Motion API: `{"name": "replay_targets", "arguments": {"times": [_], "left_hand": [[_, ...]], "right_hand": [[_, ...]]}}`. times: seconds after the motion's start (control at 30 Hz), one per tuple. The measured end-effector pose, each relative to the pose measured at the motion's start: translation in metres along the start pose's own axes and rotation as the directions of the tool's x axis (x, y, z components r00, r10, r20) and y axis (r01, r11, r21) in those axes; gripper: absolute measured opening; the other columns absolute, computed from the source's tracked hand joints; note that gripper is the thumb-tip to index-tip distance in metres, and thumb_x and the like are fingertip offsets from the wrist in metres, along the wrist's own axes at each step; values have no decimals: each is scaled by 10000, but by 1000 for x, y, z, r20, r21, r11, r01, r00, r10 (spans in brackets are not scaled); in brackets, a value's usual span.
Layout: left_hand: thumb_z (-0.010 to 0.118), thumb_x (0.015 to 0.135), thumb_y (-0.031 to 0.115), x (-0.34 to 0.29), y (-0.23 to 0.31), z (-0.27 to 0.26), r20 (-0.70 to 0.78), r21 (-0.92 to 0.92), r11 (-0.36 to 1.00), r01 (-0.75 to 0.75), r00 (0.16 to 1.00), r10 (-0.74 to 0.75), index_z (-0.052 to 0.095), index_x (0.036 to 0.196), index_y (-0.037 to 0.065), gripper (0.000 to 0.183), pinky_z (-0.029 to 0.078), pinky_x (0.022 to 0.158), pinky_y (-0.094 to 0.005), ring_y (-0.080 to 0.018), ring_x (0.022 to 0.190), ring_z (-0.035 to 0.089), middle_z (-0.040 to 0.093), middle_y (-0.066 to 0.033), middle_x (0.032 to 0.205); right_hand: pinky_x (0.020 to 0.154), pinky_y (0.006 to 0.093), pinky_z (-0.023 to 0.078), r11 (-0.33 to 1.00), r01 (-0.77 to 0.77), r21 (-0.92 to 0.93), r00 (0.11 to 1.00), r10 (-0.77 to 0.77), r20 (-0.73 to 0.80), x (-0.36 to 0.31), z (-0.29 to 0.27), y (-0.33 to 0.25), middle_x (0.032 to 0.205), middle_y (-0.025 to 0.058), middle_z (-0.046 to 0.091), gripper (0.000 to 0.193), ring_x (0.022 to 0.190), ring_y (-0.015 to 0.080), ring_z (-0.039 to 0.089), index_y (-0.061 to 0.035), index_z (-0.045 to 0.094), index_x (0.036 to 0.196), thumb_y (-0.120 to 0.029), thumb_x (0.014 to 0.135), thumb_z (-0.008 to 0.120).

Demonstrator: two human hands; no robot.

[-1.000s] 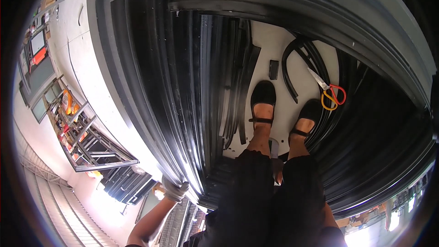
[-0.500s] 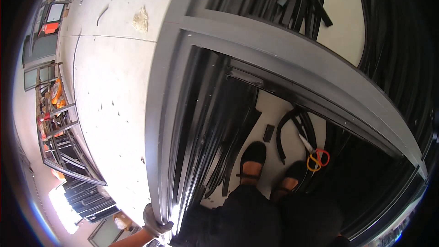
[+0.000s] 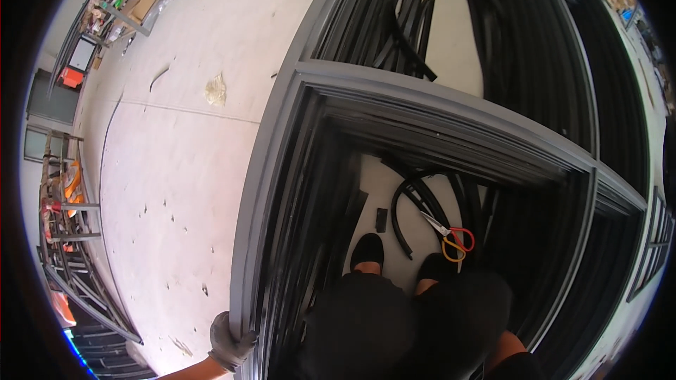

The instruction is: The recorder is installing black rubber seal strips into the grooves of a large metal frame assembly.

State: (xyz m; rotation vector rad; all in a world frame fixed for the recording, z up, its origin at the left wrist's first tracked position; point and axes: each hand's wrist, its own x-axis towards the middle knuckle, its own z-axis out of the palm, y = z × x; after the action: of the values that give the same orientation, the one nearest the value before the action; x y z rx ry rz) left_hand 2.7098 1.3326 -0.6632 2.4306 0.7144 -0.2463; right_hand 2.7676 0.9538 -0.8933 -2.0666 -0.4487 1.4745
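My left hand (image 3: 227, 345), in a grey glove, has its fingers curled over the left side of a large grey metal frame (image 3: 248, 239). This frame is the top one of a stack of dark frames around my legs. At the lower right a bare piece of my right arm (image 3: 508, 346) shows beside my knee, and the hand itself is out of sight. Scissors (image 3: 458, 239) with one red and one yellow handle are by my right shoe, blades partly open, among bent black strips (image 3: 398, 218). Neither hand touches them.
A small black block (image 3: 381, 219) lies on the floor ahead of my shoes. Long black strips (image 3: 415, 24) fill the far opening of the frame. To the left, a crumpled plastic piece (image 3: 216, 89) lies on the pale floor, with metal racks (image 3: 77, 204) along the far left.
The view has shifted, so more of the frame's right side shows. My left hand keeps its hold on the frame edge. More of my right arm has come into view.
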Motion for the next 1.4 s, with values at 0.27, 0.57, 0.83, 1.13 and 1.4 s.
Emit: {"name": "replay_targets", "arguments": {"times": [0.27,0.57,0.83,1.13,1.4], "left_hand": [[718,715,278,6,12,2,-58,83,996,-21,998,26,592,1117,-33,524,509,766,-457,-390,843,622,628,-219,937],[670,802,312,139,110,0,-77,-43,984,-171,983,167,538,1261,-33,589,467,937,-460,-424,1061,592,618,-266,1121],[576,854,443,267,220,-3,-76,112,986,-127,988,136,558,1166,-18,557,444,977,-446,-395,1128,574,611,-222,1184],[627,819,399,321,248,4,-141,259,942,-215,956,257,522,1159,10,527,445,965,-431,-355,1162,556,591,-208,1196],[585,823,340,321,255,0,-29,80,980,-180,983,183,518,1194,-7,512,480,956,-421,-343,1135,588,617,-197,1189]], "right_hand": [[894,392,513,992,99,-77,995,-101,-23,10,-2,-28,1195,141,641,413,1113,309,626,-84,596,1263,-220,875,629],[903,392,510,926,87,-368,978,-150,-145,7,-99,-24,1208,140,635,419,1125,309,620,-84,592,1270,-218,875,630],[922,397,505,715,207,-668,929,-357,-94,40,-186,36,1162,156,626,442,1097,320,617,-54,579,1276,-181,862,662],[946,368,487,828,110,-550,964,-223,-143,-2,-137,-1,1255,151,597,395,1173,303,585,-87,623,1237,-201,860,648],[905,352,496,965,-262,5,857,235,-458,-12,-199,-5,1195,151,646,355,1104,272,627,-56,668,1170,-257,878,647]]}}
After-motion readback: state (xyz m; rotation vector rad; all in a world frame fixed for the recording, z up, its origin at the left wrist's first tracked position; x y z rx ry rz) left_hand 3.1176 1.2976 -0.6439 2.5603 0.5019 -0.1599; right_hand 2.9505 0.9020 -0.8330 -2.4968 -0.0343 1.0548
